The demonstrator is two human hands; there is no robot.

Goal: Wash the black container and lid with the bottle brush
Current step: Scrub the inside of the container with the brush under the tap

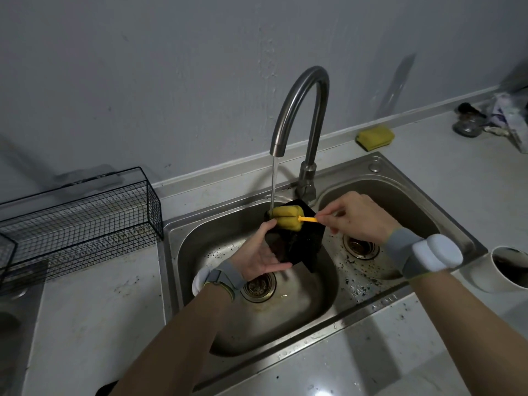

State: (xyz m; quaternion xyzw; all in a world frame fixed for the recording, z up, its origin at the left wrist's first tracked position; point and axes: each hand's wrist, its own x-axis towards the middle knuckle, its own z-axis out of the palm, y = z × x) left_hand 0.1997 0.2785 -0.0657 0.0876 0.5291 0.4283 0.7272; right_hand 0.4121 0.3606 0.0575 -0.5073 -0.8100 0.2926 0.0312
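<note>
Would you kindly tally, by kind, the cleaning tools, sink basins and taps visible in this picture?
Cleaning tools: 2, the bottle brush and the sponge
Sink basins: 2, the left basin and the right basin
Taps: 1, the tap
Total: 5

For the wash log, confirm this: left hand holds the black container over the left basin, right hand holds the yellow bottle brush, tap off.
Wrong on the tap: the head view shows water running from it onto the yellow bottle brush. Otherwise right: left hand holds the black container over the left basin, right hand holds the brush.
</note>
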